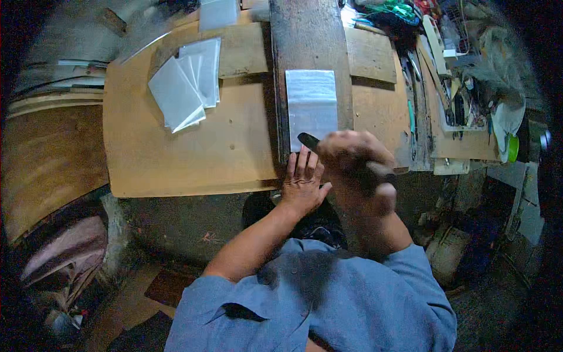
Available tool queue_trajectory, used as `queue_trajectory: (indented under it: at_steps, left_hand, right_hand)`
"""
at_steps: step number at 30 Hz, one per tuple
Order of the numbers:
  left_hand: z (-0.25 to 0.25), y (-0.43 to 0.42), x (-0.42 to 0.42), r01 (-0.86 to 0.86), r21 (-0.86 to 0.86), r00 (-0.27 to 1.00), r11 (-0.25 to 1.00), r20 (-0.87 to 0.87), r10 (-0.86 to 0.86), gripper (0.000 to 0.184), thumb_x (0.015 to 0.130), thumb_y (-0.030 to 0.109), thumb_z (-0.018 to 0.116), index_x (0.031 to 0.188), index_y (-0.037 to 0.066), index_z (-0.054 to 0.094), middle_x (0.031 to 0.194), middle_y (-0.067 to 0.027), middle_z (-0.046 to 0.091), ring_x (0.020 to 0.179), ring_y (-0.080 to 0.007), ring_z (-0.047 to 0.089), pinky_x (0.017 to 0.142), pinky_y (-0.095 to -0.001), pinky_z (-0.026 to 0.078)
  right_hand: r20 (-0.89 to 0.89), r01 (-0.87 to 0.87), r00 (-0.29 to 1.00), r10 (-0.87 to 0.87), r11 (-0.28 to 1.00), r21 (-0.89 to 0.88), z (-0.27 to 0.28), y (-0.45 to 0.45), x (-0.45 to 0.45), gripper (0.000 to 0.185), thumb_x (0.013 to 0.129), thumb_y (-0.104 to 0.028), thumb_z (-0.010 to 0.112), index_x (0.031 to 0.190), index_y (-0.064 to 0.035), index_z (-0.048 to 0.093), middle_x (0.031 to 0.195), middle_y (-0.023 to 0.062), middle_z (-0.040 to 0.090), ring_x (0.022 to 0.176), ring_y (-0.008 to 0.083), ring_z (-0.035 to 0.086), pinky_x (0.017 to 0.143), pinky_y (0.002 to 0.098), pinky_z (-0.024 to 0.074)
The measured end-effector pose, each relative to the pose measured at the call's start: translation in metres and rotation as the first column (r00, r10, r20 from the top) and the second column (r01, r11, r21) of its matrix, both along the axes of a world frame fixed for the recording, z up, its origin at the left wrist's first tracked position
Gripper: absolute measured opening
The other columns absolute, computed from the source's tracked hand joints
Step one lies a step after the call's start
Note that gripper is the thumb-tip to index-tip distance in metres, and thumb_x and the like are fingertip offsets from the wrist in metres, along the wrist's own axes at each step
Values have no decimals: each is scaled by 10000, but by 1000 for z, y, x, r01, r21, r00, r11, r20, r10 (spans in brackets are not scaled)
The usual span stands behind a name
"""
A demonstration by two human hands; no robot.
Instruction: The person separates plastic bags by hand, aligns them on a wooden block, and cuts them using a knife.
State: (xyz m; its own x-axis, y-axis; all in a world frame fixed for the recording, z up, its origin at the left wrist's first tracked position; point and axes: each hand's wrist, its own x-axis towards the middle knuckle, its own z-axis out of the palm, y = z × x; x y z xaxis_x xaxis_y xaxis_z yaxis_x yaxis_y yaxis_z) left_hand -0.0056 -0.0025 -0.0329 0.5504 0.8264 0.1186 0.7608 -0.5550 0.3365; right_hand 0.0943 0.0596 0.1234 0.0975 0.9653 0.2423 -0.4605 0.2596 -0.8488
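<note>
A whitish rectangular sheet [312, 105] lies lengthwise on the dark wooden plank [311, 35] in front of me. My left hand [302, 182] rests flat at the sheet's near end, its fingers stretched out and pointing away from me. Above and to the right of it, my right hand [355, 155] is raised and blurred by motion. Its fingers wrap round a dark tool [307, 141] with a rounded end that sticks out to the left, over the sheet's lower right part. The tool's other end is too smeared to make out.
Several whitish sheets [185, 88] lie fanned out on the wooden table [176, 158] at left. Flat boards [246, 53] flank the plank. Another pale stack [218, 14] lies at the far edge. On the right are a tray of tools [463, 111], green cord [396, 10] and clutter.
</note>
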Motion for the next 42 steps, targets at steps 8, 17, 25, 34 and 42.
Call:
queue_trajectory:
  at_steps: [8, 17, 25, 34, 42]
  left_hand:
    - [14, 2, -3, -6, -52, 1000, 999, 5, 7, 860, 740, 509, 645, 1394, 58, 316, 1413, -129, 287, 1355, -333, 211, 1119, -480, 119]
    - [13, 5, 2, -47, -27, 999, 999, 16, 48, 891, 713, 498, 670, 1417, 93, 304, 1416, -114, 297, 1358, -328, 197, 1112, -484, 120]
    - [15, 7, 2, -37, 26, 999, 999, -29, 38, 914, 704, 507, 676, 1422, 85, 299, 1412, -125, 293, 1343, -342, 223, 1100, -500, 153]
    - [37, 10, 3, -54, -57, 998, 997, 41, 56, 803, 740, 469, 658, 1383, 83, 371, 1359, -126, 366, 1315, -325, 272, 1070, -493, 204]
    - [48, 112, -35, 75, -46, 996, 996, 52, -72, 573, 773, 300, 667, 1313, 224, 490, 1360, -111, 392, 1328, -318, 275, 1017, -496, 275]
  right_hand:
    - [85, 59, 995, -56, 998, -34, 1, -4, 15, 726, 710, -683, 610, 829, 27, 512, 736, 95, 481, 668, 225, 452, 639, 355, 380]
    - [13, 118, 993, -118, 993, -20, -6, -9, 35, 727, 713, -684, 590, 832, 27, 500, 712, 77, 449, 665, 225, 435, 667, 365, 373]
    - [6, 118, 993, -118, 993, -25, -5, -13, 49, 669, 730, -625, 630, 838, 19, 485, 728, 54, 396, 683, 202, 395, 642, 346, 345]
    - [87, 104, 990, -108, 993, 54, -18, -7, 52, 660, 771, -625, 572, 820, 28, 486, 724, 63, 408, 633, 184, 394, 584, 323, 329]
    - [134, 136, 981, -143, 989, 60, -21, -12, 49, 717, 747, -660, 571, 854, 45, 507, 741, 80, 439, 650, 187, 419, 582, 318, 343]
